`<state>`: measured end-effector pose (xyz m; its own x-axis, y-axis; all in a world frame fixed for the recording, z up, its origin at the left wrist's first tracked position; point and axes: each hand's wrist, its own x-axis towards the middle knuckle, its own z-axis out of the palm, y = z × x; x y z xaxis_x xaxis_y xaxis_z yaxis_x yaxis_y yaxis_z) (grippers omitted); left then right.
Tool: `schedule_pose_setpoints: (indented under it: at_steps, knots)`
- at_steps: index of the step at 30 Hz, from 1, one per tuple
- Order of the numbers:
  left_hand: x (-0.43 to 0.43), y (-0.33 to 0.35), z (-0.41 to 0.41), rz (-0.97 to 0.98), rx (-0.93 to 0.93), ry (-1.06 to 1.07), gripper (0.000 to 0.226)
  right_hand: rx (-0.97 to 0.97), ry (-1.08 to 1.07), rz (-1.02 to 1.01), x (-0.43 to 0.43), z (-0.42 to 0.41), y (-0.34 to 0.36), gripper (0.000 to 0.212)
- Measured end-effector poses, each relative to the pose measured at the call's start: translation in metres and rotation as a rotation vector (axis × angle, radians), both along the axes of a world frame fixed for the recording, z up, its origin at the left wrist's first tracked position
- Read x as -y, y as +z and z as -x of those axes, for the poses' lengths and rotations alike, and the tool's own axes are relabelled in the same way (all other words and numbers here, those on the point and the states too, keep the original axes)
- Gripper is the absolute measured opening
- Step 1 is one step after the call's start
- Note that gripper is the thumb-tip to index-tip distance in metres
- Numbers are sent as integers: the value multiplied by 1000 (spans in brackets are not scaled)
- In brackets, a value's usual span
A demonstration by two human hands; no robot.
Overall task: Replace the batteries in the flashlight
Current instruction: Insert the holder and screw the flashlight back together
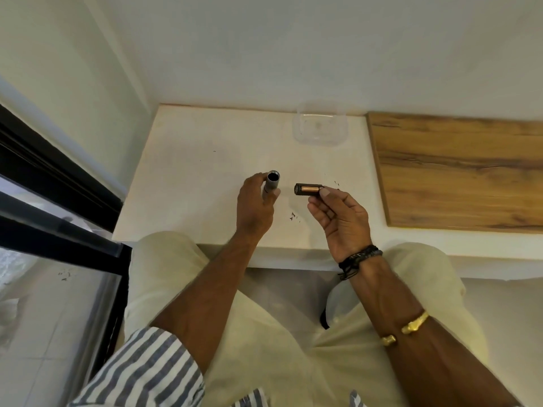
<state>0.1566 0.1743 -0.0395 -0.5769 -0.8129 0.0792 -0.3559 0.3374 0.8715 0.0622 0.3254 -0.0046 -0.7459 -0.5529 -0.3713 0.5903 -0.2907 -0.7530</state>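
Flashlight first: a grey metal tube [271,185] with its open, dark end facing up and away, held upright over the white tabletop [205,171]. The left hand [255,205] is wrapped around the lower part of the tube, fingers closed on it, thumb on the near side.

Just beside it to the right, apart from the tube, is a black cylindrical battery holder with a copper-coloured cell showing in its side [308,189]. It lies roughly level, one end aimed toward the tube's mouth. The right hand [340,218] pinches its far end between thumb and fingertips, palm turned up.

On the right wrist are dark cord bracelets [360,257], and further up the forearm a gold open bangle [411,329]. The left arm has a rolled blue-and-white striped sleeve [147,368].

At the back of the tabletop sits a clear plastic container [321,127]. A wood-grain panel [458,168] lies to the right. Small dark flecks [293,216] are scattered on the surface near the hands.
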Motion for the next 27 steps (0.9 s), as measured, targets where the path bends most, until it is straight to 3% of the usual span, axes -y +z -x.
schedule_pose_setpoints:
  at_steps: [5,12,19,27]
  knots:
    - [-6,12,-5,88,-2,-94,23,-123,-60,-52,1,1,2,12]
    - [-25,21,-10,326,199,-207,31,-482,-105,-218,-3,5,5,14]
    - [-31,28,-16,375,279,-252,32,-833,7,-433,-8,5,7,10]
    - [-35,32,-15,396,286,-262,34,-1047,79,-566,-1,-4,-4,9]
